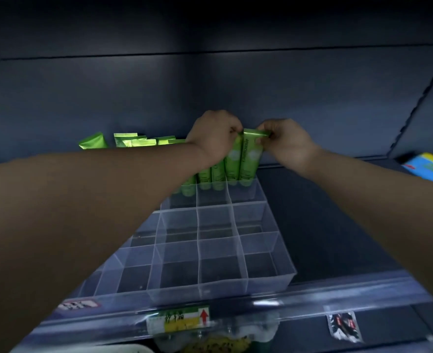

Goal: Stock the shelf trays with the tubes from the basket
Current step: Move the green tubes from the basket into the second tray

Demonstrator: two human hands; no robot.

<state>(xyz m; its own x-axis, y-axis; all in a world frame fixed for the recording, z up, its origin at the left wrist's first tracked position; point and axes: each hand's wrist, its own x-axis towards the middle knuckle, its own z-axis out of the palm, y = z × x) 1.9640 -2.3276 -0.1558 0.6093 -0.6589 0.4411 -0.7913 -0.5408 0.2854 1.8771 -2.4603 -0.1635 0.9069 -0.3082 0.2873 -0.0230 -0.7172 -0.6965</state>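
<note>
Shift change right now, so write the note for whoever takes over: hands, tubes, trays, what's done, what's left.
Right hand: pinches the top of the rightmost tube, which stands in the back row of the clear tray.
Left hand: fingers curled, apparently pinching the top of the neighbouring tube.
Done: the back row holds upright green tubes; more tubes stand further left.
Left: the tray's nearer rows of cells hold no tubes. The basket is not clearly in view.
</note>
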